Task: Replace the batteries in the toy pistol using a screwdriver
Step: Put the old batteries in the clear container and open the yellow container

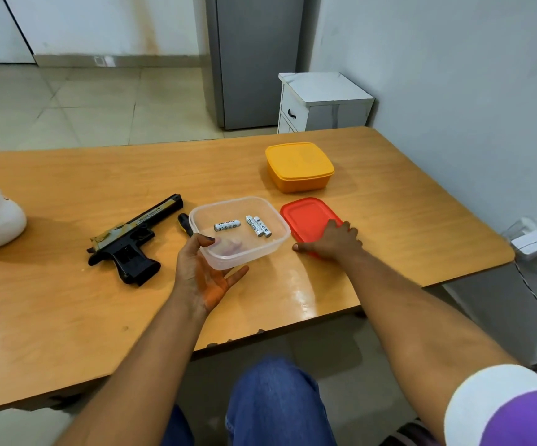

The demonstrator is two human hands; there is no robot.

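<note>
Wooden table (67, 317), contents: black-and-gold toy pistol (132, 238), untouched; screwdriver handle (185, 223) just beside it; clear plastic tub (273, 217) holding three silver batteries (258, 225), gripped at its near corner by left hand (203, 272); red lid (305, 217), off, under flat-fingered right hand (331, 241); closed yellow box (299, 165). Progress: early; unscrewing and swap remain.

Three silver cylindrical batteries (243, 225) lie in the clear plastic tub (278, 243) mid-table. Left of it lie the black-handled screwdriver (185, 223), then the black-and-gold toy pistol (132, 239). The red plastic lid (305, 217) lies right; the lidded yellow plastic box (299, 166) behind, toward the wooden table's (67, 317) far edge.
</note>
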